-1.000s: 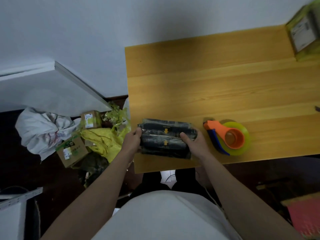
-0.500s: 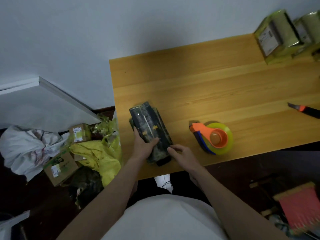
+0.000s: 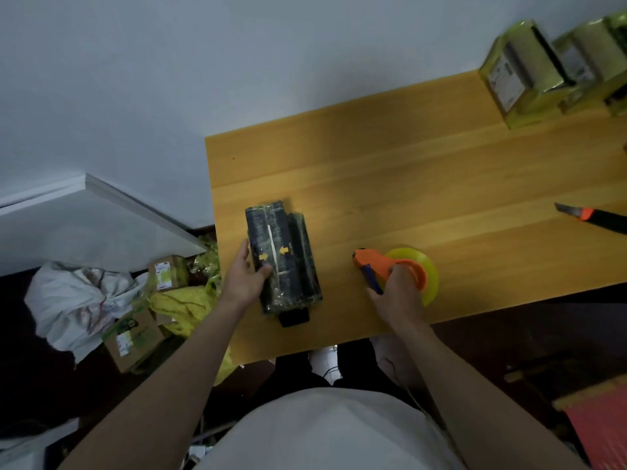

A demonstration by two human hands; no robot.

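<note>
The package (image 3: 283,257) lies lengthwise on the table (image 3: 407,171), near its front left corner. The left hand (image 3: 244,279) clamps its left edge, thumb on top. The film wrap looks slick, and the block seems stiff and fairly light. Hold it by the long edges, not by the loose near end. The right hand (image 3: 397,293) closes round the tape dispenser (image 3: 376,262) handle, near the package.

Both forearms reach forward, left hand (image 3: 245,278) clasping with thumb hooked, right hand (image 3: 395,290) curled gripping.
</note>
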